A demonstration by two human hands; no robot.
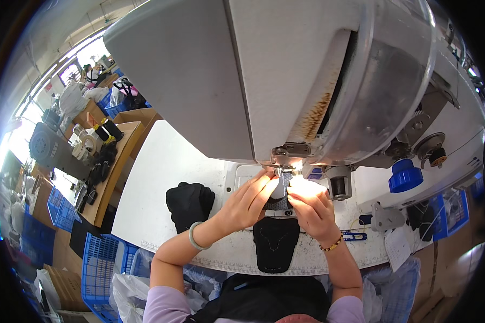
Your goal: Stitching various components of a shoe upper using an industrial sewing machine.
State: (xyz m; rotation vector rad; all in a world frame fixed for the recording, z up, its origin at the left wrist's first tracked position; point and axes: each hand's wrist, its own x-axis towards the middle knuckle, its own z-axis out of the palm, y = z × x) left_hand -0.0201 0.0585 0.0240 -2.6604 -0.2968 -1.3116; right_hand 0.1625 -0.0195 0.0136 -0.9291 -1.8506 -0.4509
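Under boxy machine head (199, 81): left fingers (260, 187), right fingers (309, 196) grasping grainy dark fabric (286, 179).

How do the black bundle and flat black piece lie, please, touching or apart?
Apart: the head view shows white tabletop between the black bundle and flat black piece, with the left wrist above the gap.

Pale grey on the machine (285, 70), streaked rusty brown; white on the table (151, 177); plain black on the bundle (189, 205); black with pale dashed lines on the cloth (276, 245); blue on the knob (405, 176), and latticed on the basket (99, 269); lilac on the sleeves (166, 304).
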